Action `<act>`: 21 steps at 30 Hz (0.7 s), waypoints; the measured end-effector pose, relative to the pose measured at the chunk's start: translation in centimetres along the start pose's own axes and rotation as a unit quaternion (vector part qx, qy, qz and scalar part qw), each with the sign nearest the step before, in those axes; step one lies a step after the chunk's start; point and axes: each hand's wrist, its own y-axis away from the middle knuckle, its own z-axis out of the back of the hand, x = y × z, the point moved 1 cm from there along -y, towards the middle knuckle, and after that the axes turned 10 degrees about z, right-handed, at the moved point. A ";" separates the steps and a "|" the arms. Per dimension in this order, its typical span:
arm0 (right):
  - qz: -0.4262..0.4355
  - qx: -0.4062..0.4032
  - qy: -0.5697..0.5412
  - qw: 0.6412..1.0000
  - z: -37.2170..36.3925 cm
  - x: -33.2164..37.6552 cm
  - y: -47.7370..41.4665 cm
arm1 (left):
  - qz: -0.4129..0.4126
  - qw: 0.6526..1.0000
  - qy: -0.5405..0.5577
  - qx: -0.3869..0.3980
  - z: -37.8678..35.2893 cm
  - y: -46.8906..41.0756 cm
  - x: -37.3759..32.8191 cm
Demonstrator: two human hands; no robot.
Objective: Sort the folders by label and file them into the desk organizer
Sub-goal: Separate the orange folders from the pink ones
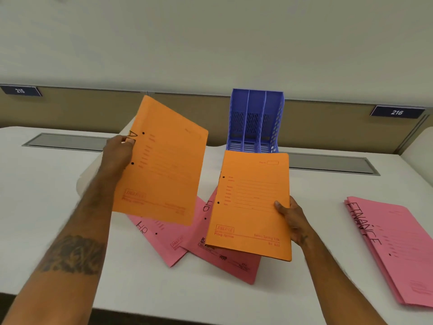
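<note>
Gripping lifted orange folder (161, 160) by its left edge w/ left hand (118, 150), fingers pinched shut on it, above desk (46, 195). Lying beneath, center: two pink HR folders (199, 245), overlapping. Clamping 2nd orange folder (253, 205) at right edge w/ right hand (293, 219), just in front of purple organizer (256, 120). Resting far right: pink FINANCE stack (393, 249).

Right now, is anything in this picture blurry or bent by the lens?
Head view: the left hand and its forearm are smeared by motion; the right hand and its orange folder look sharper; the wide lens bows the desk; lighting is soft, without glare.
</note>
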 end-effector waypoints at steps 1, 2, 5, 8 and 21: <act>0.004 -0.001 0.009 1.000 0.1 0.0 0.0 | 0.003 1.000 0.022 0.013 0.0 0.1 -0.4; 0.008 -0.003 0.018 1.000 0.2 0.1 0.0 | 0.009 0.999 0.041 0.027 -0.2 0.4 -0.6; 0.015 -0.010 0.017 1.000 0.3 0.2 0.2 | 0.039 0.989 0.093 0.109 -2.1 1.6 -0.5; 0.015 -0.003 0.015 1.000 0.0 0.3 0.5 | 0.072 0.974 0.114 0.182 -5.2 3.4 0.7; 0.004 0.026 -0.011 1.000 -0.9 1.9 1.6 | 0.104 0.898 0.192 0.381 -13.5 9.9 4.7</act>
